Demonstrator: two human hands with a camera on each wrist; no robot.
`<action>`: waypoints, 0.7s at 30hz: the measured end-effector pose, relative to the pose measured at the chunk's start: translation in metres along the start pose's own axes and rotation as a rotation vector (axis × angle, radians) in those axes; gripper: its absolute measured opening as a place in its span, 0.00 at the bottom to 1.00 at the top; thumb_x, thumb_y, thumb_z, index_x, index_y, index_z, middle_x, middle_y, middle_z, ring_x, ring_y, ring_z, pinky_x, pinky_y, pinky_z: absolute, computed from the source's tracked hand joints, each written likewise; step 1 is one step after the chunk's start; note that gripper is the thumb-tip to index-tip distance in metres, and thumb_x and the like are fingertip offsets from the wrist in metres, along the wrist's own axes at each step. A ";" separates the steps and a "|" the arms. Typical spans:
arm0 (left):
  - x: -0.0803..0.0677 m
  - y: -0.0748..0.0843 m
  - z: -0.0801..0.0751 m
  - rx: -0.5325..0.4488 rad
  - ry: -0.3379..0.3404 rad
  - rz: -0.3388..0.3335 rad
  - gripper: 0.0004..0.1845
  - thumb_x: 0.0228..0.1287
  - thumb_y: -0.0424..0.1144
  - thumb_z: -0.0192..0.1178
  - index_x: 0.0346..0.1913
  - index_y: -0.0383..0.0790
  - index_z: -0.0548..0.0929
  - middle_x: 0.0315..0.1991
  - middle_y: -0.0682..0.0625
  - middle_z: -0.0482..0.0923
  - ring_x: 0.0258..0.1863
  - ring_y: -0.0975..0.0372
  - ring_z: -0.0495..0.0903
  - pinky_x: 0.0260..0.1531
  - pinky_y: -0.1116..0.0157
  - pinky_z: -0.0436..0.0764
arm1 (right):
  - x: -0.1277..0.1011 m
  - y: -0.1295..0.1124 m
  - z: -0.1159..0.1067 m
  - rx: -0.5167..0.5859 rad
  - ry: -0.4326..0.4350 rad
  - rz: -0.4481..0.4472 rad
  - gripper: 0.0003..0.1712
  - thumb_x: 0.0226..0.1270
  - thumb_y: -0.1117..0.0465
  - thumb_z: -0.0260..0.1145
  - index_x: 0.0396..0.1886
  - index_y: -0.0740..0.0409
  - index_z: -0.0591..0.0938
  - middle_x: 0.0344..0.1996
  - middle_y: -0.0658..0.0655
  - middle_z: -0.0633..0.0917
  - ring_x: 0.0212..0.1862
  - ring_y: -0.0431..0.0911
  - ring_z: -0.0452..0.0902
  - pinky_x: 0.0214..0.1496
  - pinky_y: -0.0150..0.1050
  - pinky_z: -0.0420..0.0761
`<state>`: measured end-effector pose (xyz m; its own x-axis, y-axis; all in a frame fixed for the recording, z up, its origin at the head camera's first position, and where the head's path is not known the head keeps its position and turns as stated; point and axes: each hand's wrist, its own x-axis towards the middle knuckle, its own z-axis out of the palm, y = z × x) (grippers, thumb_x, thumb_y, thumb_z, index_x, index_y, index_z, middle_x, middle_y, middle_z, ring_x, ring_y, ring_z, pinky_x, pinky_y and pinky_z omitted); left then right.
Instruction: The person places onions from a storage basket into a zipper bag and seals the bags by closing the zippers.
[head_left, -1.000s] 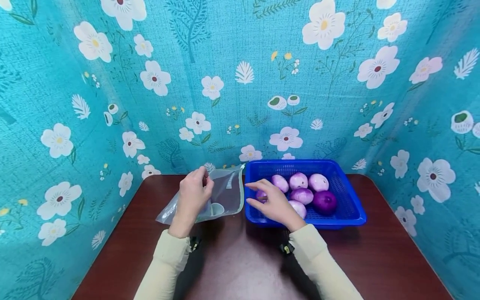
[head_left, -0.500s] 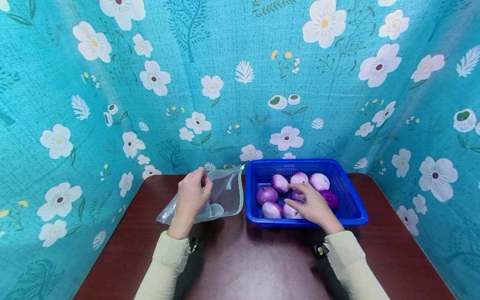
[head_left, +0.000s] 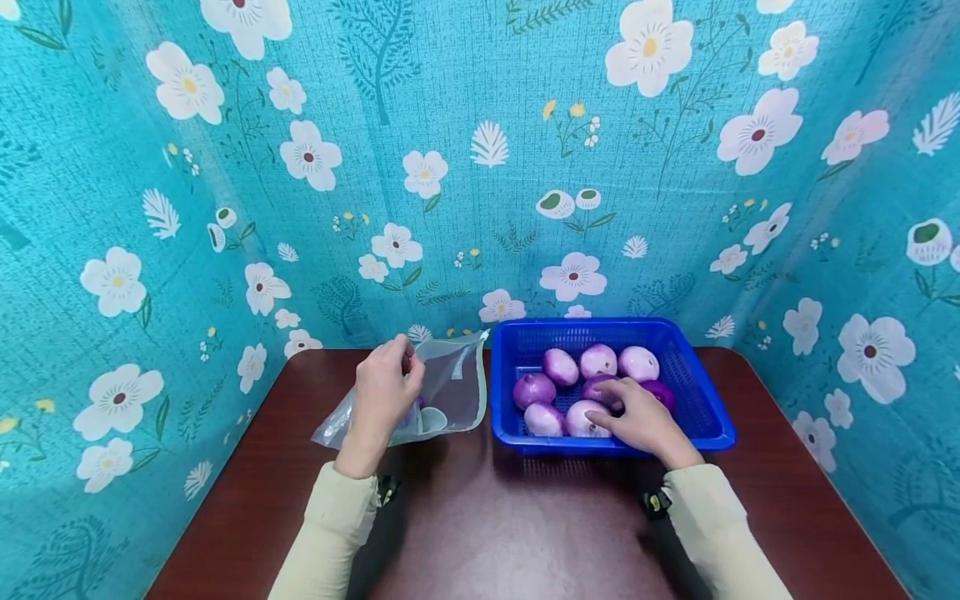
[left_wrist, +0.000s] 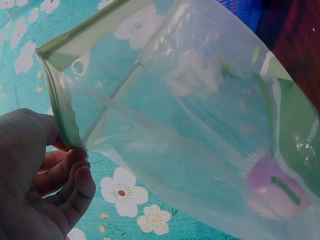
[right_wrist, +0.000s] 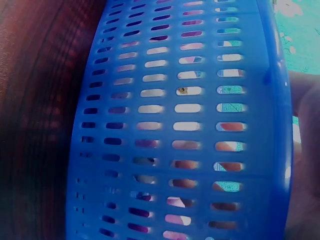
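Observation:
My left hand point(head_left: 386, 387) pinches the rim of a clear zip bag point(head_left: 457, 379) between thumb and fingers, holding its mouth apart. In the left wrist view the bag spreads beyond the hand, and a purple-and-white onion point(left_wrist: 275, 187) shows through its lower part. Over the front of a blue basket point(head_left: 705, 417), my right hand point(head_left: 645, 421) reaches in with fingers and thumb spread. Its fingertips are at a purple onion point(head_left: 597, 388), and its thumb lies over a pale onion point(head_left: 581, 417). In the right wrist view the basket's slotted wall hides most of the fingers.
Several more red onions lie in the basket, including one at the left point(head_left: 534, 390) and a dark one point(head_left: 657, 393) partly behind the right hand. Bag and basket stand side by side on a dark wooden table point(head_left: 480, 525). Floral teal cloth point(head_left: 480, 208) encloses the back and sides.
My right hand has moved right from the basket's left side and come down among the onions at its front. The left hand and the bag have stayed in place.

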<state>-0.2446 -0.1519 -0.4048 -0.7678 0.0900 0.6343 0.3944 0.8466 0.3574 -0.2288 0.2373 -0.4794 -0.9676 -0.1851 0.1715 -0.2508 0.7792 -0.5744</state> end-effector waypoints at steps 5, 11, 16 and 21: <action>0.000 0.001 -0.001 -0.003 0.000 -0.005 0.08 0.64 0.34 0.68 0.33 0.39 0.77 0.23 0.47 0.77 0.23 0.58 0.73 0.27 0.62 0.84 | 0.005 -0.002 0.004 -0.007 -0.036 -0.039 0.27 0.64 0.53 0.76 0.58 0.64 0.84 0.52 0.64 0.86 0.53 0.60 0.84 0.60 0.61 0.80; -0.001 0.002 0.000 -0.002 0.004 0.002 0.08 0.64 0.33 0.68 0.33 0.39 0.77 0.23 0.47 0.76 0.22 0.58 0.72 0.26 0.62 0.83 | 0.010 -0.003 0.010 -0.028 -0.068 -0.070 0.23 0.59 0.58 0.78 0.52 0.64 0.86 0.52 0.64 0.85 0.54 0.59 0.82 0.60 0.59 0.79; -0.002 0.002 0.001 0.003 -0.002 -0.007 0.08 0.64 0.34 0.68 0.34 0.39 0.77 0.23 0.48 0.76 0.22 0.59 0.71 0.25 0.63 0.82 | 0.013 -0.003 0.013 -0.047 -0.080 -0.077 0.22 0.53 0.60 0.81 0.48 0.61 0.88 0.51 0.63 0.85 0.55 0.59 0.80 0.60 0.58 0.78; -0.003 0.002 0.002 0.002 0.004 -0.010 0.08 0.64 0.34 0.68 0.34 0.40 0.77 0.23 0.48 0.76 0.22 0.59 0.71 0.25 0.63 0.82 | 0.016 -0.001 0.016 -0.055 -0.063 -0.089 0.22 0.48 0.62 0.82 0.45 0.60 0.88 0.46 0.61 0.88 0.52 0.58 0.82 0.58 0.57 0.79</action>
<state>-0.2426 -0.1493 -0.4071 -0.7696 0.0798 0.6335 0.3859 0.8486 0.3620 -0.2440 0.2241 -0.4886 -0.9419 -0.2910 0.1680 -0.3356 0.7893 -0.5142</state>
